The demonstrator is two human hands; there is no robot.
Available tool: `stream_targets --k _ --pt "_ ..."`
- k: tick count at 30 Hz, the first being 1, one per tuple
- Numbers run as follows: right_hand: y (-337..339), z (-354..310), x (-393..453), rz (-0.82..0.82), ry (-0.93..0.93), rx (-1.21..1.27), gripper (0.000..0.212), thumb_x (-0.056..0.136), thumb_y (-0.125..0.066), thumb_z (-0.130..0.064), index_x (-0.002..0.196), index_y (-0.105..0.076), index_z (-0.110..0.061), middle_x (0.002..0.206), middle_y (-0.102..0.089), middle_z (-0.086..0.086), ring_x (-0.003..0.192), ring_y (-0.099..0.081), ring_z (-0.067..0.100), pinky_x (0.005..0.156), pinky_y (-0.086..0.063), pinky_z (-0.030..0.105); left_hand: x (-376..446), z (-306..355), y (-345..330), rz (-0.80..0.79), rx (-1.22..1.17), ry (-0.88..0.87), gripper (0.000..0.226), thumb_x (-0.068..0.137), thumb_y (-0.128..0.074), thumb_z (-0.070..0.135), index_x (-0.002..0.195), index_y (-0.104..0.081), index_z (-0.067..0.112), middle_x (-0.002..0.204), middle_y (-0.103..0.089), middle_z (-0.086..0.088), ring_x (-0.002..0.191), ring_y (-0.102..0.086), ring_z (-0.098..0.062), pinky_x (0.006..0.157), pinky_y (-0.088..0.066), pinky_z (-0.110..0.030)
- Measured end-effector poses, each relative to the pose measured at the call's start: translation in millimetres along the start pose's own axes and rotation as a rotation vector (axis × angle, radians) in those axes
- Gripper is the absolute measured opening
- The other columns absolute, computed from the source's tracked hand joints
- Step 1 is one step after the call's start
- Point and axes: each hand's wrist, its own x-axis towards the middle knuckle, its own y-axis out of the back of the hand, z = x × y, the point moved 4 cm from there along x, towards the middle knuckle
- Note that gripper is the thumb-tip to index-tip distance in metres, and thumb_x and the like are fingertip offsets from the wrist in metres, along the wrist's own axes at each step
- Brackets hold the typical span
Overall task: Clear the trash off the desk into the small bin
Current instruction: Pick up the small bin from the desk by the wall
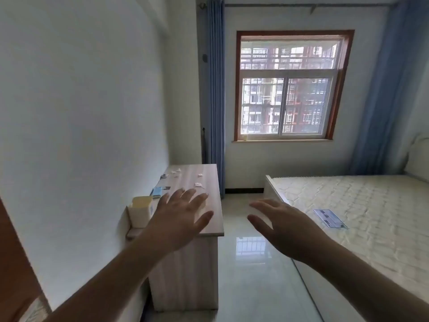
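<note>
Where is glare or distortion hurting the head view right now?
Head view: daylight from the window mirrors off the floor tiles; wide-angle bending tilts the window frame and walls; the paper scraps on the desk are small and soft; both open hands, left and right, are sharp.

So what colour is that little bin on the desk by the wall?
The small bin is pale cream-yellow; the head view, the only one, shows it at the desk's near end.

no legible text anywhere
</note>
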Motion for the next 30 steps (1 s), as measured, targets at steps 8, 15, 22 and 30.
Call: stream_targets --k 8,15,22,30 --pt "-29 61 38 0.009 0.030 -0.024 0.053 0.094 -0.028 -0.058 0.140 -0.039 -0.034 0.149 -0.039 -0.012 0.135 -0.037 0.011 0.109 -0.031 0.030 41 -2 -36 0.037 0.135 0.110 0.064 0.093 -0.011 0.063 0.151 -0.023 0.038 0.162 -0.025 0.003 0.148 -0.020 -0.022 0.117 -0.018 -0.048" --pt "-74 63 88 -0.070 0.115 -0.017 0.059 0.093 -0.025 -0.062 0.140 -0.040 -0.031 0.149 -0.041 -0.009 0.136 -0.036 0.013 0.110 -0.029 0.032 46 -41 -73 0.022 0.096 0.222 0.090 0.077 0.006 0.075 0.153 -0.021 0.035 0.164 -0.019 0.001 0.152 -0.006 -0.024 0.120 -0.007 -0.045" --pt "-138 27 156 -0.126 0.187 -0.029 0.070 0.086 -0.014 -0.065 0.140 -0.040 -0.029 0.146 -0.044 -0.008 0.135 -0.039 0.015 0.109 -0.030 0.032 67 -110 -105 0.048 0.037 0.270 0.088 0.081 0.006 0.075 0.151 -0.028 0.032 0.160 -0.028 -0.001 0.149 -0.017 -0.020 0.117 -0.018 -0.046" --pt "-186 -7 238 -0.136 0.141 -0.083 0.085 0.077 0.000 -0.070 0.143 -0.035 -0.029 0.151 -0.038 -0.007 0.138 -0.035 0.016 0.112 -0.028 0.034 100 -210 -142 0.011 0.042 0.393 0.081 0.086 -0.005 0.069 0.151 -0.029 0.028 0.157 -0.035 -0.008 0.146 -0.027 -0.029 0.115 -0.023 -0.052"
